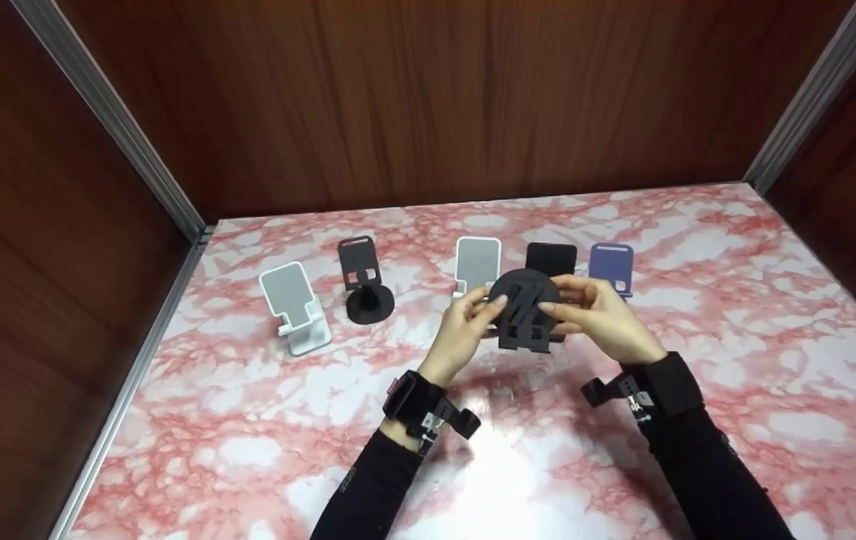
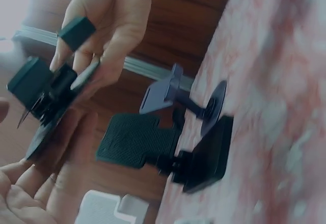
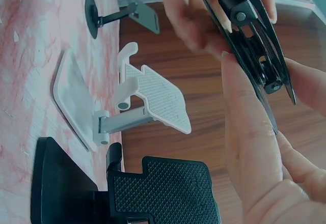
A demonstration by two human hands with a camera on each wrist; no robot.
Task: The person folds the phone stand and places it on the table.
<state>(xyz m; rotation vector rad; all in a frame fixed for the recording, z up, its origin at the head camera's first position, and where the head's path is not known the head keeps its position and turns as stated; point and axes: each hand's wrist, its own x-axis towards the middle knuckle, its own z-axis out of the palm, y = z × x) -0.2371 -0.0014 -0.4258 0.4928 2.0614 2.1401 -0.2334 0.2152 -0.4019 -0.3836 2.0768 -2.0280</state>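
Both hands hold a black phone stand [image 1: 524, 279], folded nearly flat with its round base toward the back, above the table. My left hand [image 1: 464, 324] pinches its left edge, thumb on the near face and fingers behind. On the opposite edge, my right hand [image 1: 611, 319] grips it the same way. The right wrist view catches the stand [image 3: 254, 56] edge-on, its hinged plates lying close together. Behind the hands stand a white phone stand [image 1: 479, 259], a black one [image 1: 551, 256] and a purple one [image 1: 611, 264], each partly covered in the head view.
To the left stand another white phone stand [image 1: 286, 294] and a black one with a round base [image 1: 359, 256]. The table top [image 1: 247, 450] has a red and white marbled surface. Brown wood-look panels [image 1: 428, 97] with metal corner strips rise at the back and sides.
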